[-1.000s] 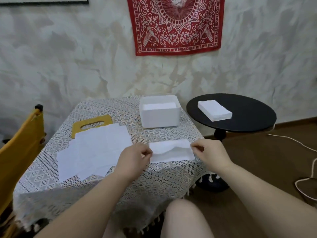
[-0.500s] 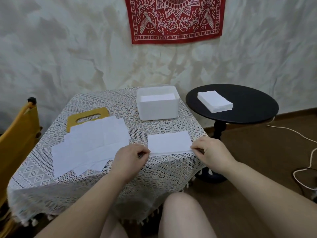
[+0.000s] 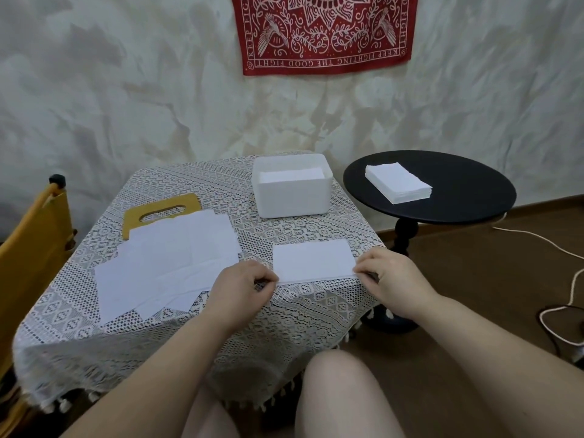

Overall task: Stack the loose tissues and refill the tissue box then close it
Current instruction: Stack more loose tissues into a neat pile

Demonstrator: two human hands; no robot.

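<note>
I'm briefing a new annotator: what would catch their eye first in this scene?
Probably the red patterned cloth hanging on the pale wall. Then the left hand and right hand, each pinching a near corner of a folded tissue on the lace tablecloth, with the open white tissue box behind it.

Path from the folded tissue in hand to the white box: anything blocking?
Nothing visible. Only bare tablecloth lies between the folded tissue and the open tissue box; the loose tissues and yellow lid sit off left.

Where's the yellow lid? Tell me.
The yellow lid lies flat on the lace table's far left, partly under the loose tissues, left of the white box.
</note>
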